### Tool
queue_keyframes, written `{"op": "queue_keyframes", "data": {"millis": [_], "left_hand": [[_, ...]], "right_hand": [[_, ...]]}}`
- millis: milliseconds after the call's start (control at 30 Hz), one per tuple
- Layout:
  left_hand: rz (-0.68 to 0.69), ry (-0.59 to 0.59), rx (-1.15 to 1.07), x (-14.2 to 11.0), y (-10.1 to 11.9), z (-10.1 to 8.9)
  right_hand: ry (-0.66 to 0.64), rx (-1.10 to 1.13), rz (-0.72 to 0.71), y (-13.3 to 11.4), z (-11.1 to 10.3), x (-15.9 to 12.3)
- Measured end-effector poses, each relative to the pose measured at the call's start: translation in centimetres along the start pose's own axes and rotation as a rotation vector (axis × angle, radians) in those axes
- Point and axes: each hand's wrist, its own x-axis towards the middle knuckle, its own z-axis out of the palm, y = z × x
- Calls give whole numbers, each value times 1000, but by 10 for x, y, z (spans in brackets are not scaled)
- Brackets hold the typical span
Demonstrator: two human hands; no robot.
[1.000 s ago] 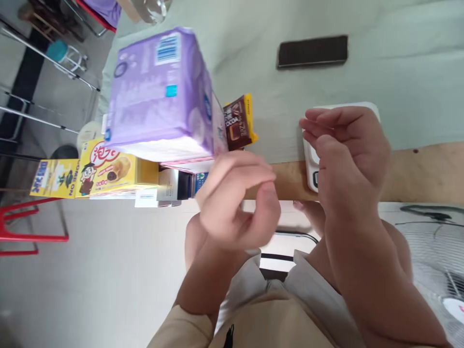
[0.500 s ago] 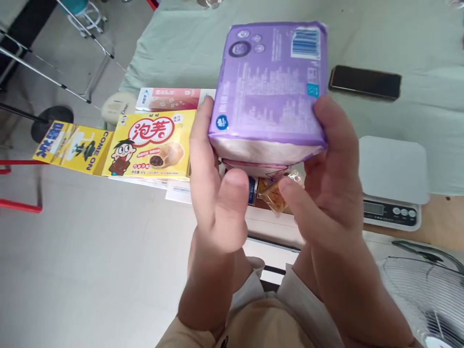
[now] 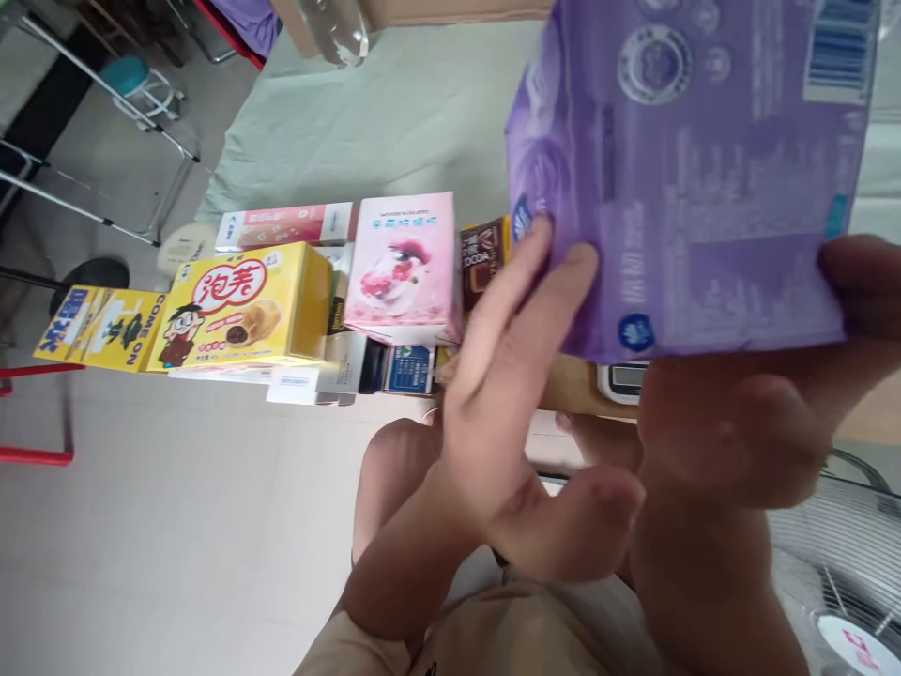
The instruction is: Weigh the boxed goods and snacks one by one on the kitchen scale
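A purple soft pack (image 3: 739,188), plastic-wrapped with pale print and a barcode, is raised close to the camera at the upper right. My right hand (image 3: 760,422) grips its lower right part; the hand is dark and blurred. My left hand (image 3: 507,394) has its fingers stretched out, with the tips against the pack's lower left side and the thumb apart. Left of that hand, a pink box (image 3: 404,268) stands among a brown cocoa packet (image 3: 482,258), a yellow puff snack box (image 3: 239,305) and a pink-and-white carton (image 3: 285,225).
A green cloth (image 3: 316,131) covers the table. A clear bottle (image 3: 334,28) and cardboard (image 3: 450,9) are at the back. Part of a scale (image 3: 623,380) shows below the pack. A fan (image 3: 845,563) is at lower right; a teal stool (image 3: 127,75) stands upper left.
The purple pack has moved right and nearer the camera. My left hand has loosened to outstretched fingers at its side. The view has shifted, revealing the pink box; the phone is hidden or out of view.
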Motion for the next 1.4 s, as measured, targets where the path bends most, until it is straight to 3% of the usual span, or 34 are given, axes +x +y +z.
{"op": "queue_keyframes", "data": {"millis": [67,133,300,467,533,600,700,933,1400], "left_hand": [[49,-86,-96,-1,-1,19],[66,-116,-182,2,-4,39],[-30,-224,-252,10,-19,85],[-80,-229,-287,21,-52,100],[-172,-126,-288,26,-63,100],[-260,-20,-285,29,-70,100],[-317,8,-299,30,-72,102],[-297,-112,-223,20,-73,98],[-269,-221,-174,16,-76,87]], "right_hand": [[83,3,24,-1,-18,9],[88,-54,74,0,-35,14],[60,-215,33,23,-94,21],[-163,-349,60,58,-149,20],[-103,-422,62,66,-157,20],[59,-410,111,70,-157,21],[208,-310,253,66,-147,22],[228,-174,413,42,-127,19],[234,-77,429,40,-113,20]]}}
